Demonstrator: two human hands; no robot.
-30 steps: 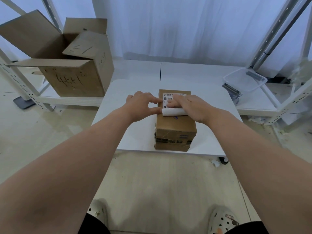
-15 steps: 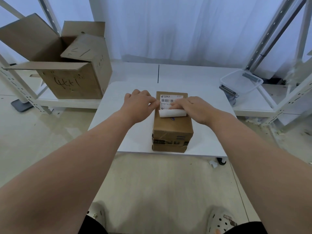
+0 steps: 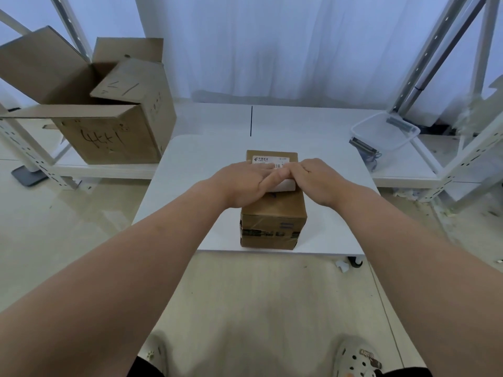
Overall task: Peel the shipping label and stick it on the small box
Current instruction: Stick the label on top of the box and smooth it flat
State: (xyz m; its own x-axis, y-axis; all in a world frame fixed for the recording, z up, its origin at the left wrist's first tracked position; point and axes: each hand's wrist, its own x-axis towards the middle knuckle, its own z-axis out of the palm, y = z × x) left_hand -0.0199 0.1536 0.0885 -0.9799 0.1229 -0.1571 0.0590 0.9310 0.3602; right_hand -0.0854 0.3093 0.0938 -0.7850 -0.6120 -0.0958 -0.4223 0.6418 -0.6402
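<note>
Your left hand's fingers (image 3: 272, 176) lie straight and together, pressed flat on the shipping label (image 3: 268, 160) on top of the small box (image 3: 273, 213). The left hand (image 3: 242, 183) covers the left half of the box top, with the wrist past the box's left edge. The right hand's fingers (image 3: 295, 170) bend at the knuckles and point left across the box top, and their tips touch the left fingertips. The right hand (image 3: 319, 180) sits over the box's right edge. Its thumb is hidden, so you cannot tell whether it grips the paper or only rests on it. The label's printed far strip, with a logo and a barcode, lies flat near the box's far edge. A white curled portion (image 3: 284, 187) stands up under both hands at mid-top. The bare cardboard on the near side of the curl carries a small dark mark. The box stands upright on the white table (image 3: 190, 186), close to the table's near edge, with dark tape bands across its near face. To the far left of the box, a large open carton (image 3: 114, 131) with handwritten marks sits on a low shelf. To the far right of the box is a clear plastic tub (image 3: 386, 134). A white curtain (image 3: 272, 50) hangs beyond the box. Your perforated clogs (image 3: 356, 360) stand on the floor on the near side of the box.
</note>
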